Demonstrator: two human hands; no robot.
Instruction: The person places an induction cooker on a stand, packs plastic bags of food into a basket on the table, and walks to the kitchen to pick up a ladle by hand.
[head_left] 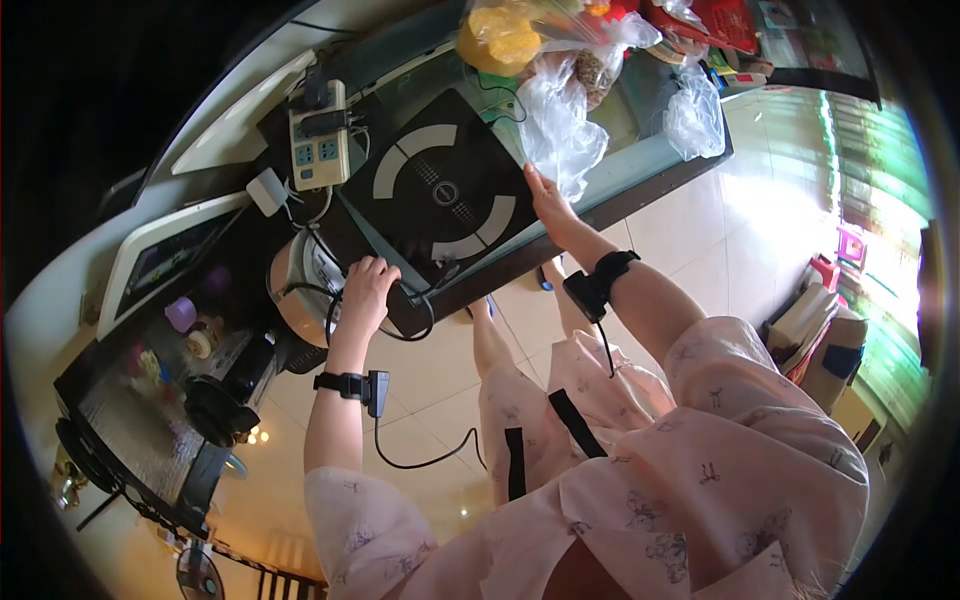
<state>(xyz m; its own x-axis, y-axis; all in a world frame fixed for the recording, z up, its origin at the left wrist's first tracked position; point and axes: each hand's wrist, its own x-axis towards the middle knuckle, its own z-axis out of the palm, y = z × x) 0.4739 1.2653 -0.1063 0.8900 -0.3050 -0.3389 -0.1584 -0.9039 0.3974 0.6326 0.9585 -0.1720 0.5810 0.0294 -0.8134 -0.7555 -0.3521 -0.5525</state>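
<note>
A flat black square panel point(410, 215) with grey arc markings and a small round emblem lies tilted on a glass-topped cabinet point(655, 180). My left hand point(370, 290) is at the panel's lower left, its fingers curled by a black cable point(428, 325); whatever they grip is hidden. Along the panel's right edge, my right hand point(552, 208) has its fingers stretched out, the tips beside a clear plastic bag point(560, 125). I cannot tell whether that hand bears on the panel or only on the cabinet edge. Black straps with small boxes circle both forearms.
A white power strip point(320, 150) with plugs stands left of the panel, above a pinkish round appliance point(298, 275). More bags and a yellow item point(497, 40) crowd the cabinet's far end. Cardboard boxes point(815, 335) stand on the floor at right.
</note>
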